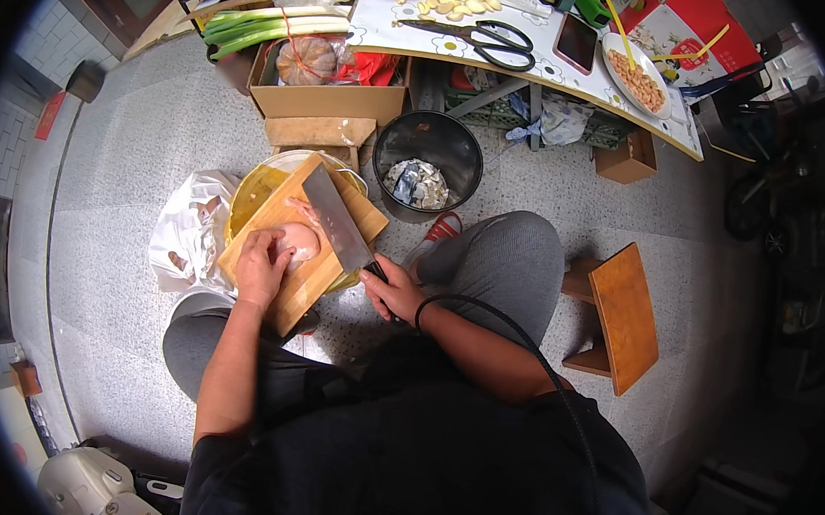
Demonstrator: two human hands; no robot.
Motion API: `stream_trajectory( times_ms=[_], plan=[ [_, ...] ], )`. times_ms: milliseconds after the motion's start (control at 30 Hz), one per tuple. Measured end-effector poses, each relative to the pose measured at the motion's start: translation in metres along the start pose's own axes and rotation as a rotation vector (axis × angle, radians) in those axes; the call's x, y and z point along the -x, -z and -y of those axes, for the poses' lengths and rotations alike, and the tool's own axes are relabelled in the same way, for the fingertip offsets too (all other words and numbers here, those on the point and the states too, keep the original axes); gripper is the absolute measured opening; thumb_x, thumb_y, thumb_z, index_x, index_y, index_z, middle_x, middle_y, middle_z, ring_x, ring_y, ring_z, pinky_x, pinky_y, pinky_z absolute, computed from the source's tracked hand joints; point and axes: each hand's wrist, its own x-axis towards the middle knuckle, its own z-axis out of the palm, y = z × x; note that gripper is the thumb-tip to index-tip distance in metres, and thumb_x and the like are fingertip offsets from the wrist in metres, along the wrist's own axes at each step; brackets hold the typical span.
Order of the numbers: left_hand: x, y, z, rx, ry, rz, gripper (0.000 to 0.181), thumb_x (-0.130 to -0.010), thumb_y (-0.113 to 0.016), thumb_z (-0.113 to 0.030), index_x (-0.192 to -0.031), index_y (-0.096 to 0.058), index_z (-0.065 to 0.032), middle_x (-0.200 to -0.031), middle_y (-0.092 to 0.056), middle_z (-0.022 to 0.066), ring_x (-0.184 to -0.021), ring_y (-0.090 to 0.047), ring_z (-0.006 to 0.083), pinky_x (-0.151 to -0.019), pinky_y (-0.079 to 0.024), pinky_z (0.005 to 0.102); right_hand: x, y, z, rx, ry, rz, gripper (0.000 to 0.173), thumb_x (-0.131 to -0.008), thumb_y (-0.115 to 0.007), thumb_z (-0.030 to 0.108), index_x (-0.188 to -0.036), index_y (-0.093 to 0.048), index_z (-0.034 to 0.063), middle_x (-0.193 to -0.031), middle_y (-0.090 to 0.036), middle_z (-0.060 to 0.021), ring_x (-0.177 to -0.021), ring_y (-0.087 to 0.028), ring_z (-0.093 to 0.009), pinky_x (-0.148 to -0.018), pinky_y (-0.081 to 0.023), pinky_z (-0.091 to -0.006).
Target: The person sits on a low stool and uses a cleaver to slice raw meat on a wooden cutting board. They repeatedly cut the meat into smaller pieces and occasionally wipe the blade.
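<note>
My left hand (pixel 263 265) rests on a pale pink piece of raw meat (pixel 300 241) with bent fingers, pressing its left side against a wooden cutting board (pixel 302 296). The board lies at a slant over a round yellowish tub (pixel 254 187). In my right hand (pixel 397 289) is the black handle of a cleaver (pixel 336 218); its broad blade slants up and left over the board, just right of the meat. Small pink scraps (pixel 304 210) lie above the larger piece. Whether the blade touches the board I cannot tell.
A white plastic bag (pixel 188 231) stands left of the tub, a black bin (pixel 430 126) holding waste beyond it to the right. Ahead, a table (pixel 407 24) bears scissors (pixel 495 44), garlic cloves, a phone and a plate of nuts or beans. A wooden stool (pixel 623 319) is at right.
</note>
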Motion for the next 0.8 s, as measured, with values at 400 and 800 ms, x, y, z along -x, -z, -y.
stream_trajectory(
  times_ms=[400, 800],
  plan=[
    [0.004, -0.002, 0.002, 0.097, 0.066, -0.064, 0.032, -0.078, -0.079, -0.01, -0.106, -0.066, -0.0083, -0.095, -0.065, 0.0113, -0.082, -0.066, 0.0276, -0.075, -0.054, 0.0366, -0.002, 0.007, -0.009, 0.108, -0.045, -0.025, 0.018, -0.103, -0.052, 0.025, -0.1, -0.042, 0.01, -0.059, -0.046, 0.0, -0.042, -0.044, -0.009, -0.037, -0.038, -0.0276],
    [0.014, 0.001, -0.018, 0.051, -0.168, -0.077, 0.029, -0.079, -0.076, -0.015, -0.107, -0.069, -0.0073, -0.117, -0.065, 0.0099, -0.108, -0.061, 0.0318, -0.092, -0.051, 0.0381, 0.031, -0.003, 0.04, 1.189, 0.192, -0.014, 0.042, -0.099, -0.056, 0.019, -0.137, -0.046, 0.0069, -0.105, -0.067, -0.0223, -0.096, -0.064, -0.043, -0.08, -0.052, -0.0452]
  ],
)
